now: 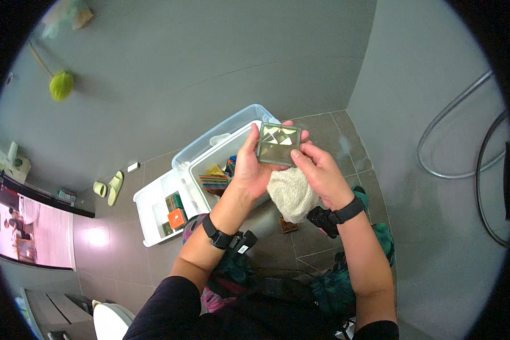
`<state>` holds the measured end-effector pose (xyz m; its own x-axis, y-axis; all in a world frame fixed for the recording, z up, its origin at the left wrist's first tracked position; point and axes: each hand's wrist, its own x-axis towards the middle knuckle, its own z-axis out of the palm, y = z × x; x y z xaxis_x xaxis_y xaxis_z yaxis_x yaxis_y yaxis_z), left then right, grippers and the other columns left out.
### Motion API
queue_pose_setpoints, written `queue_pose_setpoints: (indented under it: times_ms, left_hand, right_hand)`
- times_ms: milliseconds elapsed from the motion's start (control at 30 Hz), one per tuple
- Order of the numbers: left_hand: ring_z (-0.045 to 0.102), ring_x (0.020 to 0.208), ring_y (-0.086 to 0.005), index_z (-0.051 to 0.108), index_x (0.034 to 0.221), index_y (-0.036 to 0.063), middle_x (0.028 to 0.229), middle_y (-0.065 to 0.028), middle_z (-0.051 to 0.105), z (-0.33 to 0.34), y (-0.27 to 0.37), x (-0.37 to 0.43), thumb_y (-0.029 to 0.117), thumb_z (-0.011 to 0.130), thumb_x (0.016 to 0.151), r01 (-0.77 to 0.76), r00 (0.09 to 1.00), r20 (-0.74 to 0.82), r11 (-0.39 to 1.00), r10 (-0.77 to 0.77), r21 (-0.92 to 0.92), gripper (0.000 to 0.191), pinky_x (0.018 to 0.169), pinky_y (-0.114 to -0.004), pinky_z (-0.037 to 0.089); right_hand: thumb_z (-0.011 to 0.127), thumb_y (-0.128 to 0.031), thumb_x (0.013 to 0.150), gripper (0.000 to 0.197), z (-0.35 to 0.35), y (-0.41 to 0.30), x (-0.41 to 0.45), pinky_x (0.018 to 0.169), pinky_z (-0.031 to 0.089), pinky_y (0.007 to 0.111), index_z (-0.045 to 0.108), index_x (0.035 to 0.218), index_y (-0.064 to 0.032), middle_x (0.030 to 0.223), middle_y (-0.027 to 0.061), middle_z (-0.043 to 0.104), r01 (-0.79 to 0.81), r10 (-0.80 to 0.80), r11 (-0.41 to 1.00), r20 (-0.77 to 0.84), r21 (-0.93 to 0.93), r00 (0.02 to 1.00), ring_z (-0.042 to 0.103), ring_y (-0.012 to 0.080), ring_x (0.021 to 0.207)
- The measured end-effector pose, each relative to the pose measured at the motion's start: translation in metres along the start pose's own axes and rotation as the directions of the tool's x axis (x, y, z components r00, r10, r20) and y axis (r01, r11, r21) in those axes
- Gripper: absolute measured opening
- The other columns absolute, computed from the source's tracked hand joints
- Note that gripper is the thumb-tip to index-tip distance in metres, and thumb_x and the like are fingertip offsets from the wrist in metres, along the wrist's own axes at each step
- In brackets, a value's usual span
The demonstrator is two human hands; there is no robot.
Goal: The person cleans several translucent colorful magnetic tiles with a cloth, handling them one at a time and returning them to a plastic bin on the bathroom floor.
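Observation:
My left hand (pixel 255 170) holds a translucent grey-green square plastic tile (pixel 278 146), its thumb along the left edge and its fingers behind. The upper half of the tile shows bright facets. With its thumb on the tile's lower right corner, my right hand (pixel 325 174) also holds a cream terry cloth (pixel 292 195), which hangs below the tile. Just beyond my left forearm stands a white plastic bin (pixel 195 182) with coloured tiles (pixel 213 180) inside, partly hidden by my arm. A brown square tile (pixel 289 225) lies on the floor beneath the cloth.
A clear plastic box (pixel 221 131) sits against the wall behind the bin. Left of it, a white tray or lid (pixel 151 208) carries an orange tile (pixel 177 218) and several green ones. Green slippers (pixel 115 188), a toilet (pixel 110 321) and a metal shower hose (pixel 425 140) are farther out.

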<state>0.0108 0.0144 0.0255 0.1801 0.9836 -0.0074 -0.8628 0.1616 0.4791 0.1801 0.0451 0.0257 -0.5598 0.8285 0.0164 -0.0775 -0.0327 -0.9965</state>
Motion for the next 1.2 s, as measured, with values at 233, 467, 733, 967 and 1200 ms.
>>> queue_pose_setpoints:
  times_ms: [233,467,733,967,1200]
  left_hand:
    - [0.061,0.115,-0.0349,0.045,0.141,0.0096,0.131,-0.0202,0.057,-0.025,0.011,-0.008,0.058,0.029,0.104,-0.035,0.986,-0.157,0.996,0.048,0.080,0.063,0.100,-0.053,0.049]
    - [0.062,0.114,-0.0242,0.054,0.135,0.0089,0.128,-0.0116,0.061,-0.039,-0.026,-0.006,0.040,0.036,0.105,0.083,0.994,0.090,0.985,-0.069,-0.154,0.047,0.098,-0.039,0.052]
    - [0.053,0.127,-0.0225,0.045,0.142,0.0078,0.139,-0.0080,0.053,-0.012,-0.041,-0.008,0.038,0.036,0.107,0.094,0.995,-0.038,0.994,-0.097,-0.059,0.047,0.110,-0.040,0.042]
    - [0.053,0.126,-0.0237,0.048,0.140,0.0081,0.136,-0.0086,0.055,-0.012,-0.025,-0.010,0.042,0.034,0.107,0.042,0.999,0.017,0.982,-0.040,-0.186,0.049,0.110,-0.040,0.040]
    - [0.054,0.123,-0.0198,0.052,0.135,0.0095,0.129,-0.0058,0.059,-0.012,-0.039,-0.016,0.044,0.037,0.107,0.117,0.989,-0.085,0.989,-0.125,-0.087,0.047,0.106,-0.038,0.043]
  right_hand:
    - [0.053,-0.027,0.103,0.025,-0.018,-0.032,-0.010,0.077,0.049,0.025,0.064,0.103,-0.0051,0.088,0.0015,0.063,0.097,-0.015,0.961,-0.303,0.258,0.953,0.060,0.0091,0.080]
    - [0.068,-0.023,0.088,0.032,0.030,0.000,-0.014,0.101,0.039,0.045,0.061,0.116,-0.0091,0.129,0.0150,0.050,0.503,-0.549,0.539,0.171,-0.676,0.818,0.048,0.0328,0.117]
    - [0.068,-0.013,0.084,0.029,0.016,0.014,0.001,0.097,0.040,0.050,0.058,0.111,-0.0039,0.124,0.0215,0.047,0.367,-0.661,0.380,0.029,-0.849,0.750,0.048,0.0395,0.112]
    - [0.061,-0.006,0.087,0.023,0.026,0.010,-0.010,0.096,0.043,0.046,0.053,0.108,0.0031,0.121,0.0240,0.048,0.277,-0.644,0.365,-0.026,-0.889,0.765,0.051,0.0406,0.110]
    - [0.060,-0.005,0.088,0.029,0.025,0.017,-0.005,0.095,0.044,0.047,0.055,0.116,0.0007,0.118,0.0216,0.053,0.410,-0.652,0.332,0.107,-0.849,0.750,0.054,0.0401,0.107]
